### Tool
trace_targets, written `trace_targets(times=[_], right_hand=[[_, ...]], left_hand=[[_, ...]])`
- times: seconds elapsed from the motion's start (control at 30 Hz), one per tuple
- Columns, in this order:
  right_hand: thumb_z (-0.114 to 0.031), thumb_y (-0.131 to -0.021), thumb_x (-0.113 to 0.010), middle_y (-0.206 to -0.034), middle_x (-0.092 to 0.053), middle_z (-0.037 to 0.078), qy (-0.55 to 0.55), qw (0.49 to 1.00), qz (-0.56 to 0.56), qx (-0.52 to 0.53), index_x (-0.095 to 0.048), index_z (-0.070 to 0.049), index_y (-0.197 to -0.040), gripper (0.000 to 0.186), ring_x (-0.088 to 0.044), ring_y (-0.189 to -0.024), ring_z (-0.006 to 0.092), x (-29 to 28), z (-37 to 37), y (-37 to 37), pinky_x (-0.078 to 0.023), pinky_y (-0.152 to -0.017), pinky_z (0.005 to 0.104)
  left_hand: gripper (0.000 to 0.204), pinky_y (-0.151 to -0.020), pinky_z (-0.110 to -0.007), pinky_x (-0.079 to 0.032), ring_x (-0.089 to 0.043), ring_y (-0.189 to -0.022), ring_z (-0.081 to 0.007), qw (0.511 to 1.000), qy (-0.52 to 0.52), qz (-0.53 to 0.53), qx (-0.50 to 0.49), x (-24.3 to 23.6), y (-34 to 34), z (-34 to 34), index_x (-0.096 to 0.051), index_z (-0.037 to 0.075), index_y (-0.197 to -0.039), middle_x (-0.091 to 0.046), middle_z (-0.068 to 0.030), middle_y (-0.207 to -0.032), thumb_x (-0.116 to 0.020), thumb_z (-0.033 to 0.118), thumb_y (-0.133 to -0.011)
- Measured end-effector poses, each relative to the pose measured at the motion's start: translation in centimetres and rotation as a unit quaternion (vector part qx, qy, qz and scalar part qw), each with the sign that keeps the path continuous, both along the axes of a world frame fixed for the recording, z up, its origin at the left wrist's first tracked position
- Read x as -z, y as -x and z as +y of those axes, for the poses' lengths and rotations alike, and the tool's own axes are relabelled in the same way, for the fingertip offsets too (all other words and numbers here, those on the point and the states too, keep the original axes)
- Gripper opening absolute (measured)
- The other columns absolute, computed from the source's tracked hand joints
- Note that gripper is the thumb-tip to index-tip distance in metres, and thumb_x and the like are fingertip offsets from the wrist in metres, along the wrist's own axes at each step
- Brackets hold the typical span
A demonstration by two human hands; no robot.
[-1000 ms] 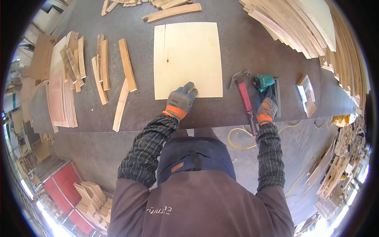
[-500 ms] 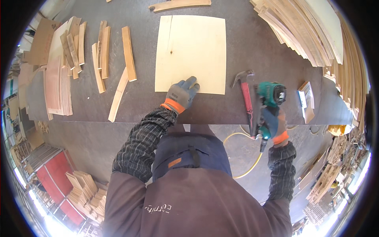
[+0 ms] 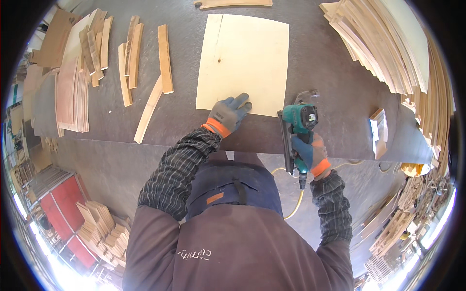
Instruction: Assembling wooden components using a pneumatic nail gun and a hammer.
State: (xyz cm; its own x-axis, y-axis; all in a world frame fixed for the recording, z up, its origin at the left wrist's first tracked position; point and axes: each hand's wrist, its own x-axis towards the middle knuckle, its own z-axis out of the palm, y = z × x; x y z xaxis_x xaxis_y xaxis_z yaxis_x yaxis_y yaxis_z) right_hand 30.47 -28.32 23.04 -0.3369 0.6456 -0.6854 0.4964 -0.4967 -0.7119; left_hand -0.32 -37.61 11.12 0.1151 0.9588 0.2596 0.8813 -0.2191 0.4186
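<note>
My left hand (image 3: 229, 115), in a grey-blue glove with an orange cuff, rests on the near edge of a pale plywood panel (image 3: 245, 63). Its fingers lie out over the wood. In my gloved right hand (image 3: 310, 154) I grip the handle of a teal and black nail gun (image 3: 300, 118). The gun's front end is at the panel's near right corner; whether it touches is unclear. An air hose (image 3: 295, 206) hangs from the handle. Behind the gun, a claw hammer's head (image 3: 308, 94) shows a little, while its handle is hidden.
Loose wooden strips (image 3: 165, 58) lie left of the panel, and another strip (image 3: 235, 3) beyond it. Thin panels (image 3: 72, 104) are stacked at the far left. Curved-looking boards (image 3: 369, 46) pile up at the right. A small box of fasteners (image 3: 379, 132) sits near the right front edge.
My right hand has carried the nail gun left, from beside the hammer to the panel's near right corner. The left hand stays on the panel. The whole view has shifted slightly.
</note>
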Motion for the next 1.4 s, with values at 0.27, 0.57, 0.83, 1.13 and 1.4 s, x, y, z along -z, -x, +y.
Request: trace_targets(times=[0.27,0.57,0.83,1.13,1.4], right_hand=[[-0.021,-0.092,-0.076,-0.090,-0.074,0.001,0.007,1.000,0.013,0.026,-0.077,-0.006,-0.112,0.025,-0.065,-0.075,0.0109,0.6,-0.3,-0.2,-0.053,-0.067,0.0310],[-0.011,-0.097,-0.068,-0.080,-0.062,-0.001,-0.017,0.999,0.023,0.033,-0.071,-0.003,-0.124,0.028,-0.057,-0.064,0.0092,-3.8,-2.4,-0.3,-0.047,-0.058,0.0265],[-0.010,-0.093,-0.072,-0.083,-0.065,0.000,0.028,0.999,0.034,0.025,-0.072,-0.002,-0.118,0.026,-0.061,-0.069,0.0098,-4.3,-3.2,2.5,-0.051,-0.063,0.0284],[-0.030,-0.087,-0.075,-0.088,-0.072,0.002,0.015,0.992,0.008,-0.121,-0.076,-0.007,-0.111,0.033,-0.065,-0.079,0.0117,-2.8,-3.0,11.9,-0.052,-0.073,0.0316],[-0.026,-0.089,-0.075,-0.087,-0.073,0.001,-0.004,0.978,-0.023,-0.209,-0.077,-0.004,-0.107,0.029,-0.065,-0.078,0.0103,-1.4,-4.5,20.5,-0.053,-0.071,0.0306]], left_hand=[[0.028,-0.082,-0.041,-0.061,-0.071,-0.094,-0.0291,0.999,0.040,0.027,-0.010,-0.7,-0.1,0.0,-0.077,0.013,-0.119,-0.066,-0.0104,-0.140,-0.075,0.016,-0.091],[0.035,-0.086,-0.045,-0.061,-0.072,-0.102,-0.0329,0.998,0.049,0.033,0.007,-0.5,0.2,0.1,-0.073,0.011,-0.124,-0.063,-0.0148,-0.146,-0.075,0.021,-0.090],[0.047,-0.096,-0.043,-0.060,-0.071,-0.115,-0.0339,0.983,0.131,-0.127,0.006,-4.2,3.3,-1.4,-0.071,0.012,-0.130,-0.059,-0.0136,-0.149,-0.083,0.028,-0.087],[0.052,-0.101,-0.040,-0.060,-0.069,-0.121,-0.0338,0.964,0.164,-0.148,-0.149,-0.3,12.3,-7.4,-0.069,0.012,-0.136,-0.061,-0.0154,-0.148,-0.084,0.013,-0.087],[0.043,-0.102,-0.035,-0.060,-0.072,-0.117,-0.0297,0.924,0.141,-0.314,-0.169,1.4,12.3,-7.6,-0.075,0.006,-0.128,-0.068,-0.0160,-0.139,-0.084,0.005,-0.086]])
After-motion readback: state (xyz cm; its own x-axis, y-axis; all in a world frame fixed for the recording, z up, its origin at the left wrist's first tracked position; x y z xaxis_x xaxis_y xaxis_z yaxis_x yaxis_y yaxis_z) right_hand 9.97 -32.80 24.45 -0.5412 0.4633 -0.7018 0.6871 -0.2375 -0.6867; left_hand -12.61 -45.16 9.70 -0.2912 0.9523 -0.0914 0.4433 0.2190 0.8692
